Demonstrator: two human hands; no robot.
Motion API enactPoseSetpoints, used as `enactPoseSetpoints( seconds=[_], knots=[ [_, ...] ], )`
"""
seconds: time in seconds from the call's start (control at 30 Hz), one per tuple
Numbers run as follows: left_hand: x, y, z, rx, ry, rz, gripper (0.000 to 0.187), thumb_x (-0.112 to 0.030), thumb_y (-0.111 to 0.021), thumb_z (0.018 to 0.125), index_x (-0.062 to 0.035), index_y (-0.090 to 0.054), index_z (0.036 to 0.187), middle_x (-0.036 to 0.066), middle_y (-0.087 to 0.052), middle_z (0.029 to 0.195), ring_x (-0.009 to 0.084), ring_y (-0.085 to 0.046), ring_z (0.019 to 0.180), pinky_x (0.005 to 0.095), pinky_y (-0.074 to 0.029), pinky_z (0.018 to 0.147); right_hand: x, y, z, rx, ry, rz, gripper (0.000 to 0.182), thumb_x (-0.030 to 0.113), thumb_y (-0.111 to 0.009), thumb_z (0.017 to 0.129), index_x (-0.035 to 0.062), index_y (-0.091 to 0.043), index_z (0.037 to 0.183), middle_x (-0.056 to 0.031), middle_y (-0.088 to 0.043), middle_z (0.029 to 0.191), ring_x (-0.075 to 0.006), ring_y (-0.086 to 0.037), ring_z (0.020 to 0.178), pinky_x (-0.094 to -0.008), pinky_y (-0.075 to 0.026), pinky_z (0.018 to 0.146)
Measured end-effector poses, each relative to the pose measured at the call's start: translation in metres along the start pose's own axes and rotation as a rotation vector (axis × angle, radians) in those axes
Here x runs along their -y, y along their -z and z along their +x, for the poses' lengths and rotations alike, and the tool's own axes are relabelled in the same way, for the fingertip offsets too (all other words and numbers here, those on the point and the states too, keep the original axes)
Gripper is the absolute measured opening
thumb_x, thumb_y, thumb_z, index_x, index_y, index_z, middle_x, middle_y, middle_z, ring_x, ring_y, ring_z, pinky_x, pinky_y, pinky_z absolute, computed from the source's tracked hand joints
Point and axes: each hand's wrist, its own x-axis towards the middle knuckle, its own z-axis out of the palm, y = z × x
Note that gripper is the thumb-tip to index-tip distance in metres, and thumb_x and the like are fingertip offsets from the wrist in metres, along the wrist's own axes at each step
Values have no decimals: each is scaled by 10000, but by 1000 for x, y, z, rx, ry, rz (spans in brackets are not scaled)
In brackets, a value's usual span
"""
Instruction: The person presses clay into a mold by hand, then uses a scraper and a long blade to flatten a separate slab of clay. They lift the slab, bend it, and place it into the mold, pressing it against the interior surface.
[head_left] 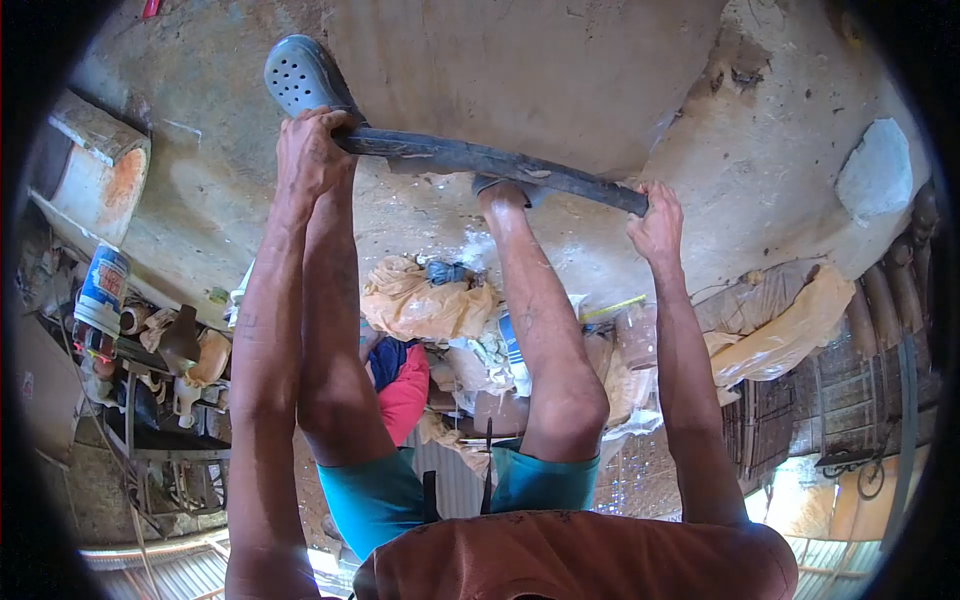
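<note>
A long, dark, slightly bowed bar (490,163) with a scuffed surface stretches across both feet, slanting down toward the right. My left hand (312,150) is closed round its left end, just by the toe of a grey perforated clog (300,78). At the lower right end, my right hand (657,222) grips the bar, with the fingers curled over it. Both arms reach out straight. Part of my right foot (505,195) is hidden behind the bar. The bar overlaps the worn, cracked floor (560,60) in this view.
Crumpled tan plastic bags (425,300) and cloth lie around my legs. Another long plastic bundle (780,325) is at the right. On the left stand a curved, rust-stained piece (120,185) and a blue-labelled tub (103,285). A pale flat slab (877,172) lies far right.
</note>
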Motion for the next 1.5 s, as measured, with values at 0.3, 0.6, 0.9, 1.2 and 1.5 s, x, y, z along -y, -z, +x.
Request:
enactPoseSetpoints(
  seconds=[0.3, 0.6, 0.9, 1.2, 1.5],
  knots=[
    [11, -12, -20, 29, -74, 91, 346, -90, -752, 676, -200, -827, 995, 26, -749, 1005, 285, -666, 1055, 426, -474, 911, 8, -86, -66, -40, -96, 139, 402, -3, -739, 657, 3, -656, 1050, -190, -669, 1040, -407, -636, 1060, -506, -490, 996],
    [30, -19, -48, 33, -92, 211, 464, -79, -744, 612, -201, -815, 1055, 24, -708, 954, 278, -646, 1031, 424, -466, 932, 24, -132, -98, -4, -137, 235, 422, -46, -773, 624, 20, -660, 1025, -173, -684, 1045, -397, -640, 1063, -490, -509, 972],
    [22, -1, -64, -85, -109, 191, 869, -47, -728, 585, -208, -665, 1436, 60, -673, 1062, 287, -622, 1056, 428, -454, 976, 38, -136, -120, -7, -165, 185, 522, -41, -785, 630, 22, -650, 1130, -178, -631, 1115, -409, -588, 1112, -519, -474, 981],
    [-106, 166, -21, -611, -286, -230, 722, 39, -767, 745, -149, -658, 1433, 156, -509, 1598, 416, -426, 1516, 510, -369, 1245, 97, 48, -144, -271, -275, 313, 389, 10, -673, 678, 3, -669, 1067, -171, -581, 972, -395, -589, 1006, -486, -504, 889],
    [-95, 184, -89, -191, 8, -612, 567, -3, -794, 808, -62, -690, 1362, 183, -568, 1530, 359, -572, 1401, 449, -466, 1173, 132, 180, -106, -360, -459, 226, 334, 53, -654, 749, -16, -608, 1073, -214, -601, 898, -412, -635, 866, -482, -521, 848]
  ],
)
